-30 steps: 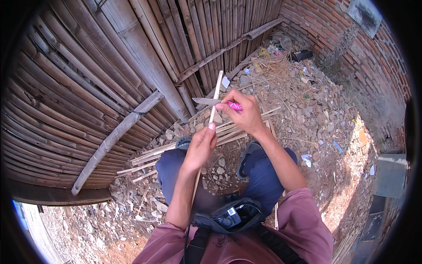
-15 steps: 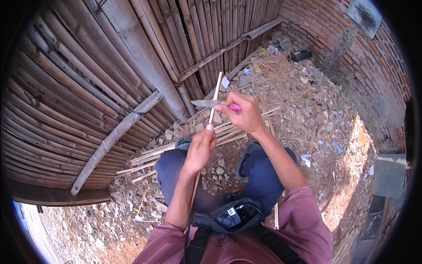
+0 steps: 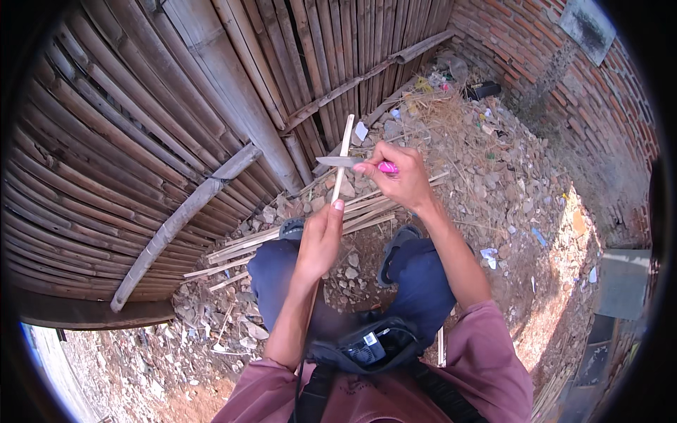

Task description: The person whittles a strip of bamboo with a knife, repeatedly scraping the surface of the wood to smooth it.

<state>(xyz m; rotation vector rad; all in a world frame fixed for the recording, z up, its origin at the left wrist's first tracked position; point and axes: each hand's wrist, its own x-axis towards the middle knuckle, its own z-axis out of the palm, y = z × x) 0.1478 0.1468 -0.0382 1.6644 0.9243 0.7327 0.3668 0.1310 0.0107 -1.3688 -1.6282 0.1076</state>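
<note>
A narrow pale bamboo strip [image 3: 347, 136] points up and away from me, its lower part running back along my left forearm. My left hand [image 3: 321, 238] is closed around it, thumb lying along the strip. In my right hand [image 3: 402, 176] is a knife [image 3: 338, 161] with a pink handle, gripped close to the blade. The blade lies across the strip a little beyond my left thumb, its tip pointing left. Beneath my hands, several more pale bamboo strips [image 3: 233, 251] rest on the rubble by my feet.
A bamboo slat wall [image 3: 127, 141] with a thick post [image 3: 233, 92] rises on the left. At the far right stands a brick wall [image 3: 508, 42]. Stones and litter [image 3: 493, 169] cover the ground. An open black pouch [image 3: 370, 349] sits at my waist.
The knife and my right hand have shifted slightly right, with the blade still across the strip. The strip's exposed face appears turned a little more toward me. My left hand has barely moved.
</note>
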